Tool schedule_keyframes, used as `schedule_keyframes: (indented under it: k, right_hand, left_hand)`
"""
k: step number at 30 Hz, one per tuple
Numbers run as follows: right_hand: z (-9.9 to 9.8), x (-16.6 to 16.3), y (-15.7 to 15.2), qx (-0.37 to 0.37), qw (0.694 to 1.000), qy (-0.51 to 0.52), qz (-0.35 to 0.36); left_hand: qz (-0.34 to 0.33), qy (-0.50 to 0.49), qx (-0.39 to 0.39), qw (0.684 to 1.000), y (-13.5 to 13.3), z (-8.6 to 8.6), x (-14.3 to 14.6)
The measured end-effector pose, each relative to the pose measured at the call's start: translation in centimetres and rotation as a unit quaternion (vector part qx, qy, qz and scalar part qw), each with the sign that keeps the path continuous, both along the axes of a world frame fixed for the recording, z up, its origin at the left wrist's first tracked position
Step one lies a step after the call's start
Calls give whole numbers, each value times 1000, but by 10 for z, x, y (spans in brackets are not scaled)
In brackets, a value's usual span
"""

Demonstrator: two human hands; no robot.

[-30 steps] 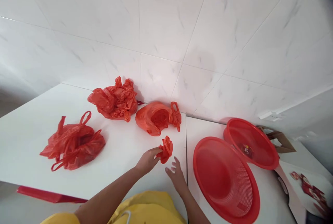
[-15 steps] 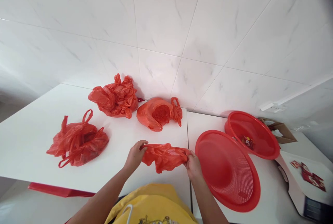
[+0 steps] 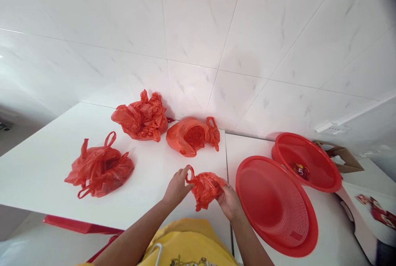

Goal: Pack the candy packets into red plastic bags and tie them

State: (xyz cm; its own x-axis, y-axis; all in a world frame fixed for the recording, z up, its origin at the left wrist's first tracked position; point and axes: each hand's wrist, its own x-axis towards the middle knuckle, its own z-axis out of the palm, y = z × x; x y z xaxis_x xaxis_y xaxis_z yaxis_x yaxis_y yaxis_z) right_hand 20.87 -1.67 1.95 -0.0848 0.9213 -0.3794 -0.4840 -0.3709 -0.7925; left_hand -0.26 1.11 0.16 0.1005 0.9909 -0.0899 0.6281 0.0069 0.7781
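Observation:
A small red plastic bag [image 3: 204,187] hangs bunched between both my hands above the near edge of the white table [image 3: 43,163]. My left hand [image 3: 177,186] pinches its left handle loop. The bag's right side is gripped by my right hand [image 3: 229,201]. Three more red plastic bags lie on the table: one at the left [image 3: 100,167], one crumpled at the back by the wall [image 3: 142,116], and one lying open beside it [image 3: 192,135].
Two red mesh baskets overlap at the right, the near one [image 3: 275,204] in front of the far one [image 3: 306,161], which holds a small packet [image 3: 301,170]. A cardboard box [image 3: 343,154] stands behind them. Tiled wall runs along the back. A red object [image 3: 77,225] pokes out under the table.
One second ago only my left hand held the balled bag. Both hands then stretched it wide, and now they have drawn together, so the bag is bunched again.

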Motion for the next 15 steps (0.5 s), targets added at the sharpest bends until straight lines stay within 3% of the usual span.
schedule_keyframes:
  k: [3, 6, 10, 12, 15]
  right_hand:
    - [-1, 11, -2, 4, 999, -38, -5]
    - [-3, 24, -4, -12, 989, -144, -28]
    - [12, 20, -7, 24, 929, -351, -112]
    - [24, 6, -8, 90, 909, -398, -87]
    - [30, -25, -5, 181, 902, -390, 40]
  left_hand:
    - [45, -6, -38, 998, 9, -3, -13]
    - [70, -19, -26, 997, 13, 0, -28]
    - [67, -48, -34, 996, 10, 14, -28]
    - [53, -69, -48, 995, 6, 23, -19]
    - [5, -125, -71, 990, -2, 41, 0]
